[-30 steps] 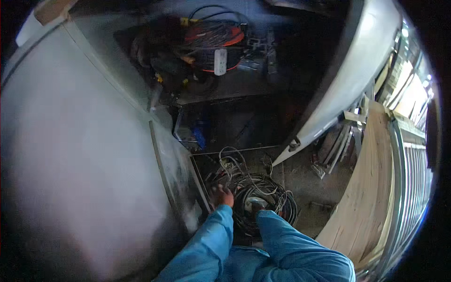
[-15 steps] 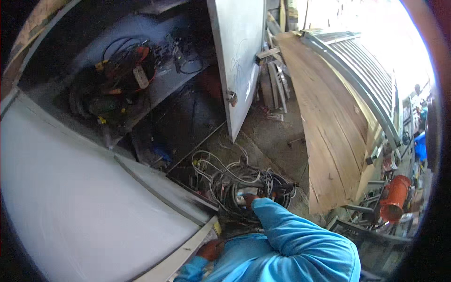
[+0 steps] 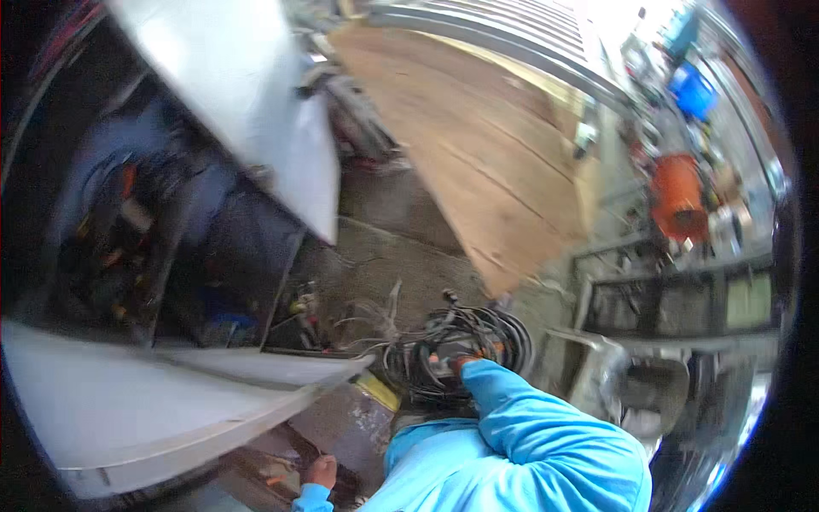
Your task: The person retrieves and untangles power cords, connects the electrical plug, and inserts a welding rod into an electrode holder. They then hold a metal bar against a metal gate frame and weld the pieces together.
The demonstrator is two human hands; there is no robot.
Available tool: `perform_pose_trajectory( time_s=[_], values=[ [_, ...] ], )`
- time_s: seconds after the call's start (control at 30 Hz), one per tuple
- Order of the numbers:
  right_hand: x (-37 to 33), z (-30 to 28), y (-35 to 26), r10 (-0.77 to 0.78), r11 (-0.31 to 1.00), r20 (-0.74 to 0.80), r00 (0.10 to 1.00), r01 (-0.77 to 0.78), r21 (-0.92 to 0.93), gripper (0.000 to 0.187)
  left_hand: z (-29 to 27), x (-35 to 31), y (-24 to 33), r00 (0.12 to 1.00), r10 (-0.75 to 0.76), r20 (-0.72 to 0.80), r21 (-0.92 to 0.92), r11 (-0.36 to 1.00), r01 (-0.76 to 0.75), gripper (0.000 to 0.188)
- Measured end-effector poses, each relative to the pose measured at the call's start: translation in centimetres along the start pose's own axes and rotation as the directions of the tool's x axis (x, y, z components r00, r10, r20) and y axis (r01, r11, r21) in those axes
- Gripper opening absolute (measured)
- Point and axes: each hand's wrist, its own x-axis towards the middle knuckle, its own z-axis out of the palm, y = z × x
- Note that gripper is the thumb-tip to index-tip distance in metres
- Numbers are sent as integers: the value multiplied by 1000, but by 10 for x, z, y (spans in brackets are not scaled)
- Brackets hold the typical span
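In front of my body, a thick coil of black cable (image 3: pixel 509 331) hangs bundled, with pale loose wires (image 3: pixel 388 317) sticking out on its left. My right hand (image 3: pixel 461 364) is closed on the coil near its middle, beside a greyish piece and a bit of orange. The sleeve and the cable hide most of those fingers. Low on the left, my left hand (image 3: pixel 322 472) hangs apart from the coil, close to the end of a white panel (image 3: pixel 222 427). Motion blurs its fingers, and I see nothing in it.
A white door (image 3: pixel 247 94) stands swung out from a dark compartment with shelves of tools and cables (image 3: pixel 128 218). Brown plywood (image 3: pixel 478 128) leans beyond the concrete floor (image 3: pixel 397 213). On the right are an orange cylinder (image 3: pixel 678 198), metal frames and a grey chair (image 3: pixel 653 392).
My view has swung to the right, so the door and compartment now sit further left. The coil has stayed with my right hand. My left hand has moved lower and left, away from my body.
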Motion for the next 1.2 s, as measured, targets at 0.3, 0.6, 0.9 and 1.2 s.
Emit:
perform_pose_trajectory(
  time_s=[0.3, 0.6, 0.9, 1.2],
  values=[
    [-37, 54, 115, -216, 976, -18, 976, 216, -5, 58, 107, -47, -26, 940, -272, 208, -52, 956, 288, 23],
    [-75, 33, 173, 56, 991, -226, 973, -26, 135, 50, 38, -33, 47, 987, -141, 73, 142, 981, 130, 21],
    [-135, -67, 193, 61, 997, -127, 990, -54, 64, 56, 30, 20, 106, 997, -60, -41, 116, 991, 65, 24],
    [-99, -159, 218, -57, 998, -172, 983, 55, -14, 50, 0, 28, 168, 955, -109, -275, 207, 963, 169, 31]
  ],
)
